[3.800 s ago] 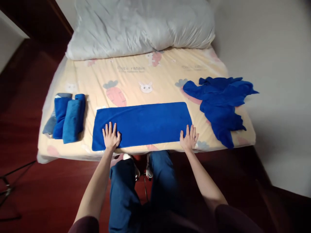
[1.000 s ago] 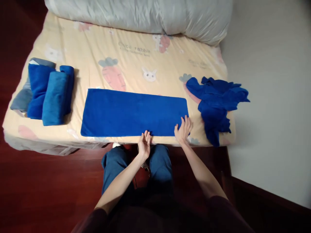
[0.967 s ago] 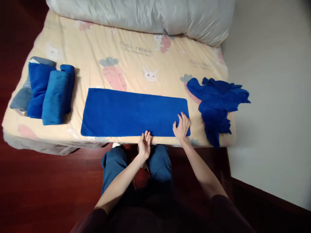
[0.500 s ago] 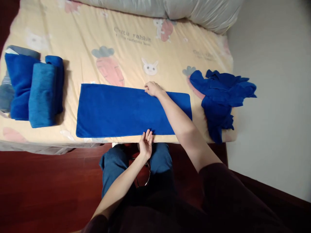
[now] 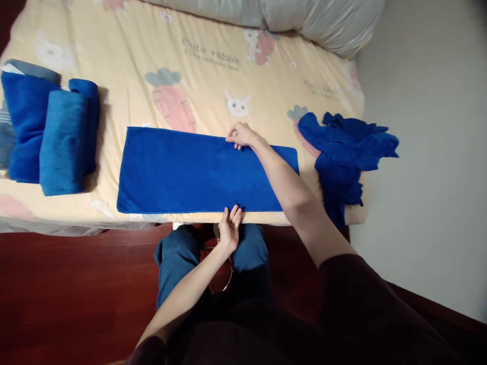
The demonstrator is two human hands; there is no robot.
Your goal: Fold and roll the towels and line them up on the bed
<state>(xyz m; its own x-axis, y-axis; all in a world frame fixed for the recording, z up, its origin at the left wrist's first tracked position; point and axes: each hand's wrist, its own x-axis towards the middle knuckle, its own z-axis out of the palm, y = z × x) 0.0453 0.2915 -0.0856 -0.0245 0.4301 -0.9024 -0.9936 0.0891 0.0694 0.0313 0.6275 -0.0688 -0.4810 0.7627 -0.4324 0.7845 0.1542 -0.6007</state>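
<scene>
A plain blue towel (image 5: 171,172) lies flat as a long rectangle across the near part of the bed. At the middle of its near edge is my left hand (image 5: 230,230), palm turned up, fingers stretched out and touching the edge. My right hand (image 5: 241,136) reaches across the cloth to the far edge, thumb and fingers pinched on it. My right forearm covers part of the towel's right end.
Folded and rolled blue towels (image 5: 63,142) sit at the left. A crumpled heap of blue cloth (image 5: 342,147) lies at the right, near the wall (image 5: 422,152). Grey bedding (image 5: 304,20) runs along the back of the yellow patterned sheet (image 5: 213,91).
Both hands keep almost the same places on the towel's edges; the right fingers have shifted slightly. The view has moved a little.
</scene>
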